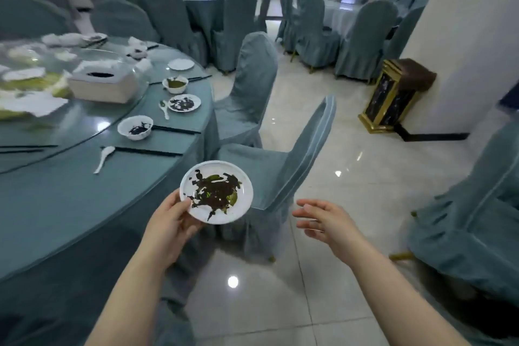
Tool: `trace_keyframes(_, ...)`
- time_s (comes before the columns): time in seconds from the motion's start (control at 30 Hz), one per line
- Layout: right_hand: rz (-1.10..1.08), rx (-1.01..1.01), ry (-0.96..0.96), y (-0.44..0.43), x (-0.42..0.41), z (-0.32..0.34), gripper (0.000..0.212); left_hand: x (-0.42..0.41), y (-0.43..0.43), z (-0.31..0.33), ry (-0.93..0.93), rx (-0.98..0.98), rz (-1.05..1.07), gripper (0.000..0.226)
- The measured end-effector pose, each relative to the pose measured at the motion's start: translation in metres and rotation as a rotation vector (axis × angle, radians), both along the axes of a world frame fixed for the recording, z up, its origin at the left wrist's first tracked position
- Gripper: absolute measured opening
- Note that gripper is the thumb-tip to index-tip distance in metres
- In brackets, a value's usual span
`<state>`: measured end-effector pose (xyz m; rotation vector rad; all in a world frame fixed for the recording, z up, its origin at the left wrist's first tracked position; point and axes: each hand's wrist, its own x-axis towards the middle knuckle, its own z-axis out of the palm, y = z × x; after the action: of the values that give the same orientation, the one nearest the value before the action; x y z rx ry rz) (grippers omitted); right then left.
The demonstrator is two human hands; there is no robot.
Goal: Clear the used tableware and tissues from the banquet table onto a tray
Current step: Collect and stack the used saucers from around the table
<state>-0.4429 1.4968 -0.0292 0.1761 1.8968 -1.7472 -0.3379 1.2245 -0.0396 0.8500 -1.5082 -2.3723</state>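
Left hand (pixel 168 219) holds small round white plate (pixel 216 192), smeared with dark green leftovers, thumb on its near rim; plate is off the edge of the round blue-clothed tabletop (pixel 56 205), above a covered chair. Right hand (pixel 323 219) empty, fingers straight and relaxed, near the plate, not touching. White bowl (pixel 135 127) and white spoon (pixel 104 157) on tabletop.
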Motion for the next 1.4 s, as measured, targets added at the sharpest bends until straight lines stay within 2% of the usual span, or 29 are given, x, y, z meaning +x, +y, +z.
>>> trace_keyframes(0.43,0.399,-0.041,-0.073,-0.13,-0.143,-0.026,0.012,-0.038,-0.068,-0.002,-0.012,-0.052,0.38,0.027)
trace_keyframes(0.67,0.38,0.044,-0.082,-0.202,-0.195,-0.039,0.014,-0.073,-0.137,-0.014,0.011,0.006,0.474,0.027)
trace_keyframes(0.97,0.377,0.123,-0.004,-0.291,-0.256,-0.044,0.012,-0.124,-0.217,0.006,0.037,-0.021,0.535,0.026)
trace_keyframes(1.4,0.396,0.173,-0.064,-0.455,-0.386,-0.108,0.023,-0.186,-0.319,-0.004,-0.064,-0.009,0.725,0.027)
